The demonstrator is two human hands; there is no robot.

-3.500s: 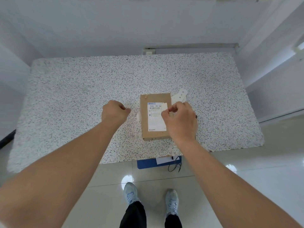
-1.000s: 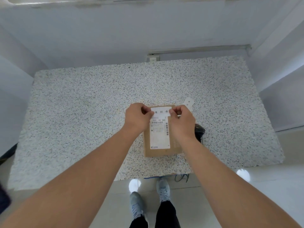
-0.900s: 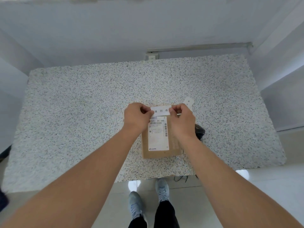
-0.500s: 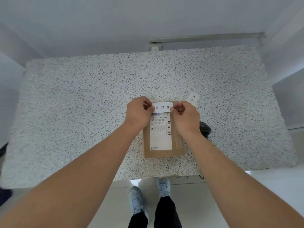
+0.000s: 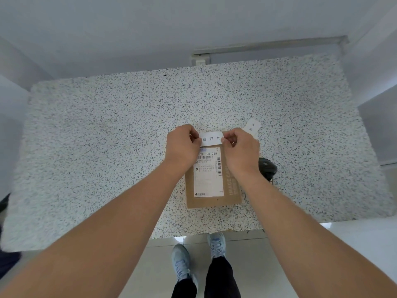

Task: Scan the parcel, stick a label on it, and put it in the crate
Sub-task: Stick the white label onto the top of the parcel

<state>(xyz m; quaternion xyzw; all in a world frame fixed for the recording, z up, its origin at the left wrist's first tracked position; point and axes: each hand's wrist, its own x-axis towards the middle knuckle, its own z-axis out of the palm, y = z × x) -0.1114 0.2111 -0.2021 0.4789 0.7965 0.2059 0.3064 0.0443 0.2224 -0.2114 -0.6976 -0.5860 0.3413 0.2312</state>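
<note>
A flat brown cardboard parcel (image 5: 231, 190) lies on the speckled table (image 5: 107, 136), near its front edge. A white shipping slip (image 5: 208, 179) with barcodes covers most of its top. Over the parcel's far end I hold a small white label (image 5: 211, 139) printed with three characters. My left hand (image 5: 182, 145) pinches its left end and my right hand (image 5: 241, 150) pinches its right end. Whether the label touches the cardboard I cannot tell. No crate is in view.
A black scanner (image 5: 267, 166) rests on the table just right of the parcel, partly behind my right wrist. Another white label strip (image 5: 252, 127) lies beyond my right hand. Walls close in behind and at both sides; my shoes stand on the tiled floor below.
Earlier my right hand alone worked at the parcel's right side while the left was a fist beside it. Both hands now hold the label over the parcel's far end, steady for the last second.
</note>
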